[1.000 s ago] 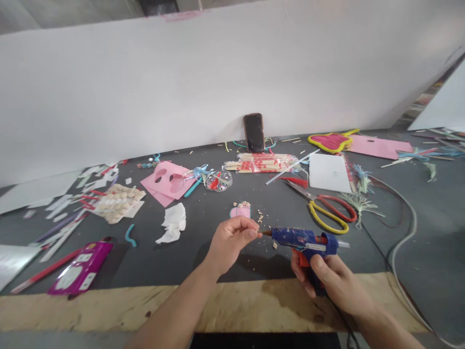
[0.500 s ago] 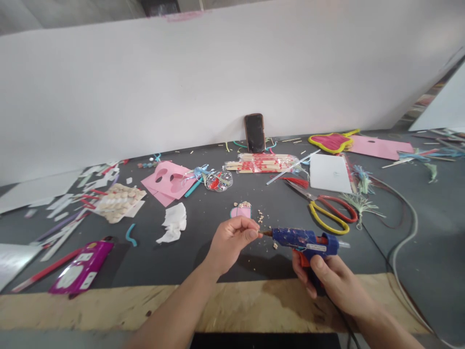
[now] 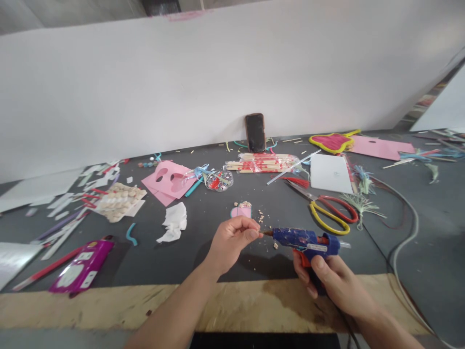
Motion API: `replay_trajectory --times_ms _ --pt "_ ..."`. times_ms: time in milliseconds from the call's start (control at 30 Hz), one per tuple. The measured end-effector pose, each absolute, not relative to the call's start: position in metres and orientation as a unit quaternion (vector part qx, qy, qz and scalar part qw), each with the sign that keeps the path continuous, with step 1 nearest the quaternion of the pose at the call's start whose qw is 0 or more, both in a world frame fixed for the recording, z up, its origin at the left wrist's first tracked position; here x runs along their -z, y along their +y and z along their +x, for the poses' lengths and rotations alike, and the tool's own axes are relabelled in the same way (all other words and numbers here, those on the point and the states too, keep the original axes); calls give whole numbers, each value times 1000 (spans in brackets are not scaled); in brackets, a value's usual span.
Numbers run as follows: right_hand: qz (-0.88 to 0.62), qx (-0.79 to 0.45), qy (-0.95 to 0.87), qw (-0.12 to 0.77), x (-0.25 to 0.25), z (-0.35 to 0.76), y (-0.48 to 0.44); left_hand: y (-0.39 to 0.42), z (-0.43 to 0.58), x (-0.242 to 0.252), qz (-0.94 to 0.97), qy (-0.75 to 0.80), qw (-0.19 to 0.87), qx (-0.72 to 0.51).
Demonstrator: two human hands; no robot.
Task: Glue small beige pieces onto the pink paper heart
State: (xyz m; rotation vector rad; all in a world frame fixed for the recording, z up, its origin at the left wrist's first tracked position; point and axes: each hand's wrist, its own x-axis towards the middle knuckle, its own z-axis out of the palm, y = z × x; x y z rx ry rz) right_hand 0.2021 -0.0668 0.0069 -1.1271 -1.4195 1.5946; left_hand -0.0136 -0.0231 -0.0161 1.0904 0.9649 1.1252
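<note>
Hot-glue gun (image 3: 296,238) is gripped by right hand (image 3: 341,283); left hand (image 3: 230,247) is pinched closed at its nozzle (image 3: 268,233); grey tabletop (image 3: 206,213) beneath, white partition (image 3: 163,92) beyond.

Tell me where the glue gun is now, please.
In the head view, the blue glue gun is right of centre, gripped by the right hand just below the scissors, its nozzle pointing to the left hand.

On a dark grey table (image 3: 207,208), a phone (image 3: 255,133) leans upright against a white wall (image 3: 181,87), with wrapped sticks (image 3: 261,164) just in front. To the right lie a white square (image 3: 331,173), red-and-yellow-handled scissors (image 3: 321,198) and a pale green tassel (image 3: 359,203); to the left, pink card (image 3: 169,190) with cut-out holes, a crumpled tissue (image 3: 175,222) and a purple packet (image 3: 83,266)
</note>
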Motion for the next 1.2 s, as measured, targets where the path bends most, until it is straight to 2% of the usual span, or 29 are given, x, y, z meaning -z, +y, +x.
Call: replay_trajectory --times_ms 800,1067,1200 --pt "-422 -634 -542 355 -3 207 -69 -23 -15 14 505 440 570 -476" --pt "-401 -648 -495 418 9 211 -67 -22 -15 10 512 452 564 -465" --pt "-420 -620 -456 481 8 212 -62 -21 -16 11 515 469 551 -460"
